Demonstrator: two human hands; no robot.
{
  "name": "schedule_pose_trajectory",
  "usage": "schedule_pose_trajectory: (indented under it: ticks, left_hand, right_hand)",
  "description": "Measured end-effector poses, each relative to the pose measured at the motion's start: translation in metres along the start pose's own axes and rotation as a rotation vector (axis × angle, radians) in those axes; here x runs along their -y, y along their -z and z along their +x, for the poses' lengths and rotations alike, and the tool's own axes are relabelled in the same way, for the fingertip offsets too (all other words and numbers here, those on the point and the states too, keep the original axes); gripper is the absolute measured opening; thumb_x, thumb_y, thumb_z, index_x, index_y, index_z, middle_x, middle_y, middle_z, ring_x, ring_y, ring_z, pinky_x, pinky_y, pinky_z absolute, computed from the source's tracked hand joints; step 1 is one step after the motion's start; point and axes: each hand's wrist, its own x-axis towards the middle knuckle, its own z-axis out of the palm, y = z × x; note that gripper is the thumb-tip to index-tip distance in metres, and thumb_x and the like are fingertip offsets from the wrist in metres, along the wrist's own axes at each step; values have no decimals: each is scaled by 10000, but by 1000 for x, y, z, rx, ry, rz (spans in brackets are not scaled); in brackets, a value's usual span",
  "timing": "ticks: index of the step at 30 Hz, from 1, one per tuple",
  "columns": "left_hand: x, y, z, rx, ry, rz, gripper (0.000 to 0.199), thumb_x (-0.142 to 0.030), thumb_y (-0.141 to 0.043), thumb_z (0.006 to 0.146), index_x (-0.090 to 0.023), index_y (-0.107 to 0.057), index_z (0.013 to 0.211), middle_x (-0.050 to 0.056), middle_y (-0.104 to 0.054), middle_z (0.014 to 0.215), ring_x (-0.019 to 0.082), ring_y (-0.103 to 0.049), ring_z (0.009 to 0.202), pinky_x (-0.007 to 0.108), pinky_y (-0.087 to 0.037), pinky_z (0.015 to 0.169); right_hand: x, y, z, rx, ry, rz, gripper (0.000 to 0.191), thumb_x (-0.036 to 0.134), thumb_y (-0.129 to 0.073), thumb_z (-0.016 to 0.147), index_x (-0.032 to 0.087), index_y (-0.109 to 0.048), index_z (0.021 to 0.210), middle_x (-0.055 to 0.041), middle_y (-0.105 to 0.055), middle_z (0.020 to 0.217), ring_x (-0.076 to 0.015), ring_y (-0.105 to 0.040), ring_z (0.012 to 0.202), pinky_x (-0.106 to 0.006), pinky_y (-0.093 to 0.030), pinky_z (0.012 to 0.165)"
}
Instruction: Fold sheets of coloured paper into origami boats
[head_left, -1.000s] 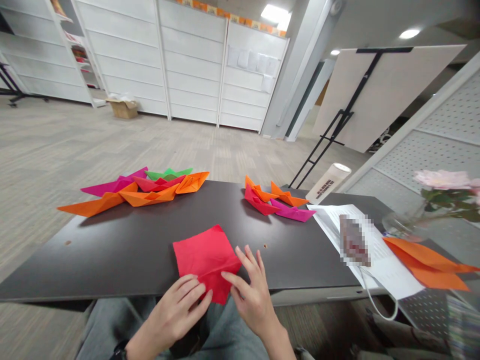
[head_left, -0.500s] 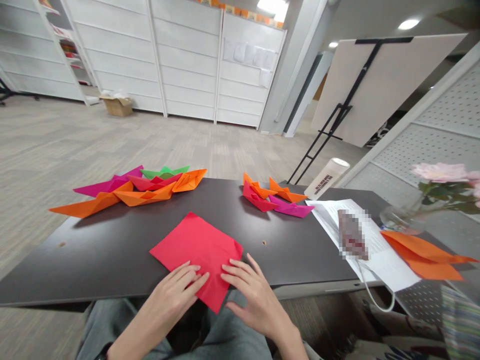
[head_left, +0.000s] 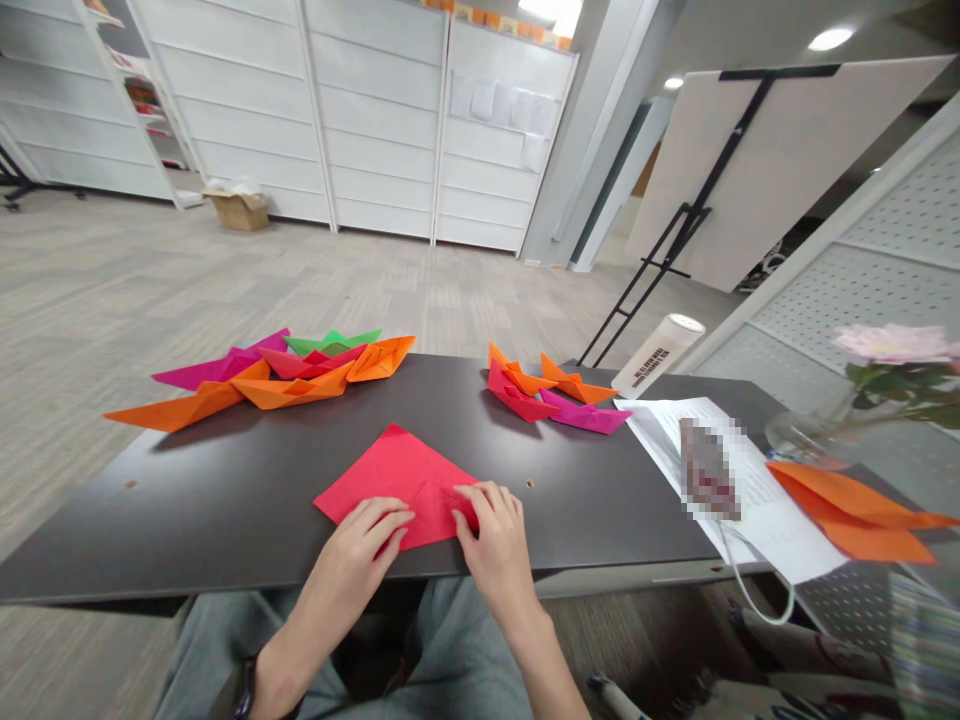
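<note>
A sheet of red origami paper [head_left: 390,470] lies at the table's front edge, its near corner turned up over the rest. My left hand [head_left: 367,540] is closed on the lower left of the sheet, fingers on top and thumb near the edge. At the right side, my right hand [head_left: 491,530] pinches the paper between thumb and bent fingers. Folded paper boats stand beyond the sheet: an orange boat [head_left: 296,388], a magenta boat [head_left: 221,365] and a green boat [head_left: 334,342] among others at left, with a second red boat [head_left: 517,395] in the right cluster.
The dark table [head_left: 247,500] spans the front. To the right are printed sheets [head_left: 787,530], a white cylinder [head_left: 660,355], a glass vase [head_left: 806,435] with pink flowers, and folded orange paper [head_left: 862,510]. A perforated panel [head_left: 900,260] borders the right side.
The red sheet's near corner, which hung over the table edge, has come up and away from me. Both hands went from flat, spread fingers to gripping the paper.
</note>
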Motion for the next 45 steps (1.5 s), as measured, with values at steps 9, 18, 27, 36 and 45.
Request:
schedule_pose_trajectory:
  ticks: [9,18,27,36,45]
  left_hand:
    - [-20,16,-14,171,-165,160,378,-240,-592,908,-201,-610,1284,84,-716,1214,245,-684,1089,390,-566,944]
    - [22,78,-9,428,-295,75,351,-160,-563,931,-324,-640,1232,-4,-705,1246,175,-648,1147,308,-523,985]
    - [10,42,46,226,-139,-37,252,-125,-557,922,-211,-632,1147,43,-720,1091,194,-654,1030,332,-505,936]
    - [4,6,27,144,-67,147,178,-144,-526,953,-184,-695,992,78,-704,1111,243,-643,1050,420,-520,938]
    - [-2,7,5,270,-177,287,401,-281,-508,979,-252,-556,1376,84,-554,1446,270,-502,1336,465,-448,1082]
  right_hand:
    - [18,14,-19,340,170,31,463,258,-559,962,261,-506,1421,-44,-490,1504,-236,-425,1408,-495,-346,1176]
    - [3,29,-12,439,169,40,354,293,-533,985,254,-597,1331,-40,-538,1462,-238,-441,1400,-523,-337,1174]
    - [5,29,-11,459,152,43,347,290,-504,1000,242,-605,1328,-42,-544,1457,-245,-422,1411,-525,-307,1186]
    - [3,28,-11,460,119,76,334,288,-515,996,265,-611,1315,-15,-555,1449,-226,-425,1407,-503,-294,1189]
    - [7,25,-11,387,136,70,274,248,-529,988,275,-645,1235,-15,-632,1355,-221,-487,1339,-472,-323,1154]
